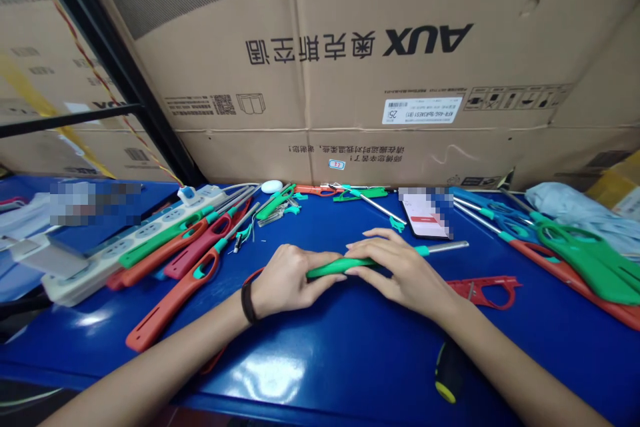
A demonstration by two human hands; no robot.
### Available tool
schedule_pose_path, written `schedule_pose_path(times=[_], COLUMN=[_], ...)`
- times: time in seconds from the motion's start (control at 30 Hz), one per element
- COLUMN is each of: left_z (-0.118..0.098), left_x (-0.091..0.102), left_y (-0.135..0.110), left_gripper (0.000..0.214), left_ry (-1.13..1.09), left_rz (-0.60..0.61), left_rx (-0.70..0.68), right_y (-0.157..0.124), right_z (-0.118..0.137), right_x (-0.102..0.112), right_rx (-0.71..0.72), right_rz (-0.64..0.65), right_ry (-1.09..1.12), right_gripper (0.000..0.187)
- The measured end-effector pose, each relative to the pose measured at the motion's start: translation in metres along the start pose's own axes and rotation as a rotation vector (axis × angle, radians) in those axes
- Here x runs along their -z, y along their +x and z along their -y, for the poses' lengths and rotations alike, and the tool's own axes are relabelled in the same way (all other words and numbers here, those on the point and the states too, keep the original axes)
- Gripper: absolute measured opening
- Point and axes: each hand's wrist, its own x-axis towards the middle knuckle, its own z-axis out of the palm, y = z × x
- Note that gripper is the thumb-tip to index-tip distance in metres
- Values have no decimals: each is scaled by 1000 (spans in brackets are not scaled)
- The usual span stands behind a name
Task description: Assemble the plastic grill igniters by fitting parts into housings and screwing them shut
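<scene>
A green long-nosed lighter [327,267] lies crosswise between both hands above the blue table, its metal tube pointing right. My left hand [285,280] pinches the lighter's left end between thumb and fingers. My right hand [397,267] is closed around its middle and right part, covering much of the body. A red lighter casing [490,291] rests just right of my right forearm. Partly under that forearm is a black and yellow screwdriver handle [447,372]. Another red piece shows behind and below my left wrist, mostly hidden.
Several red and green lighters [175,300] lie at left beside a white power strip [110,260]. More lighters [575,273] lie at right. A phone [427,217] and loose lighter parts [280,210] sit at the back, before a large cardboard box [325,93].
</scene>
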Motion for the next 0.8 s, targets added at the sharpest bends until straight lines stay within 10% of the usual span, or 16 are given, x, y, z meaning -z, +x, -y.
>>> schedule_pose_path(times=[0.23,0.4,0.8], left_z=[-1,-19,-44], left_x=[6,6,-25], left_y=[2,8,38], left_gripper=[30,36,33], left_ry=[-185,-466,-796], left_rz=[-180,-335,-333], left_rx=[195,283,299], right_y=[2,4,10], right_z=[11,4,-4], right_x=[8,-1,4], right_rx=[24,-359,-486], right_rz=[-426,-426,-569], right_ry=[-158,272,917], right_gripper=[13,13,37])
